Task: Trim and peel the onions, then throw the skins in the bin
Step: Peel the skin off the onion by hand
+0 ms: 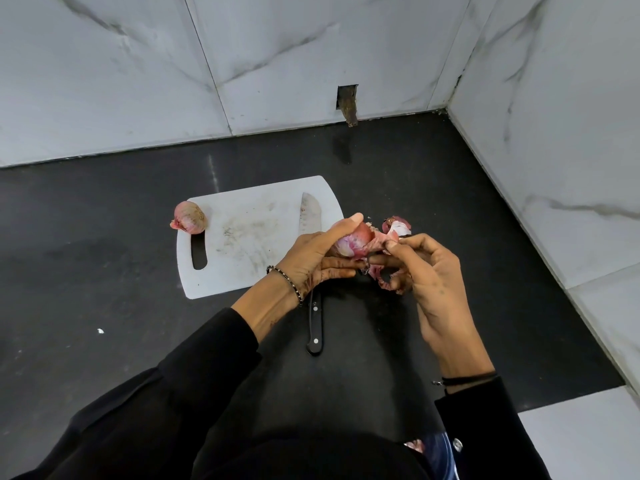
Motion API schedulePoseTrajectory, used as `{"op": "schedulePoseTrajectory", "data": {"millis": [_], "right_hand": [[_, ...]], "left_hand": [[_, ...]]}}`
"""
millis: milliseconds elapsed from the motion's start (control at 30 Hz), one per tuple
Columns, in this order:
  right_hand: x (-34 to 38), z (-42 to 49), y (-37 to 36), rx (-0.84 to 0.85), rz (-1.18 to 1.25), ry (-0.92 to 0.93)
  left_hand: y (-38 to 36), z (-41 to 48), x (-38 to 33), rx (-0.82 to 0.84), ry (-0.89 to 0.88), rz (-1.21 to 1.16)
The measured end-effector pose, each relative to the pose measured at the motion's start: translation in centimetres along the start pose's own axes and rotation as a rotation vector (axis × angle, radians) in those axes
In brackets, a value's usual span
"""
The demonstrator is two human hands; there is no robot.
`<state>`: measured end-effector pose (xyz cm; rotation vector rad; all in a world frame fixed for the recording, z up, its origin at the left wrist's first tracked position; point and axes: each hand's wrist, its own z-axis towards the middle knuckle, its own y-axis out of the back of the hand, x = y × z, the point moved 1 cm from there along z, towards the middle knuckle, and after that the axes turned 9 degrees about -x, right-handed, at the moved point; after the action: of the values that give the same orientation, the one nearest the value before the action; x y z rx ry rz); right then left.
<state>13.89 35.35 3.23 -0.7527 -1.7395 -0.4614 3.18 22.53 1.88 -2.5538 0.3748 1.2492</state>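
Note:
My left hand [313, 256] grips a red onion [353, 242] above the right edge of the white cutting board [242, 237]. My right hand [426, 271] pinches a strip of its pink skin [379, 242] between thumb and fingers, and more loose skin [384, 284] hangs under that hand. A second onion [189, 217], still in its skin, lies at the board's left edge. The knife lies along the board's right side, blade [309, 213] on the board and black handle [315, 327] on the counter, partly hidden by my left hand.
A small pile of skins and a cut piece [398, 226] lies on the dark counter [104, 237] just right of the board. Marble walls close the counter at the back and right. A dark cut-out [347, 102] sits in the back wall.

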Motion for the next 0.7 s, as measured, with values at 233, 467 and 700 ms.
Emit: {"op": "schedulePoseTrajectory", "data": {"millis": [233,467,700], "right_hand": [[-0.24,0.15,-0.19,0.038,0.227,-0.156],[-0.4,0.22,-0.67,0.027,0.408,-0.226],[-0.47,0.03,-0.6,0.051,0.43,-0.215]], "left_hand": [[-0.2,0.06,0.22,-0.006,0.047,0.004],[-0.43,0.24,0.26,0.018,0.047,0.015],[-0.29,0.38,0.05,0.043,-0.033,0.108]]}}
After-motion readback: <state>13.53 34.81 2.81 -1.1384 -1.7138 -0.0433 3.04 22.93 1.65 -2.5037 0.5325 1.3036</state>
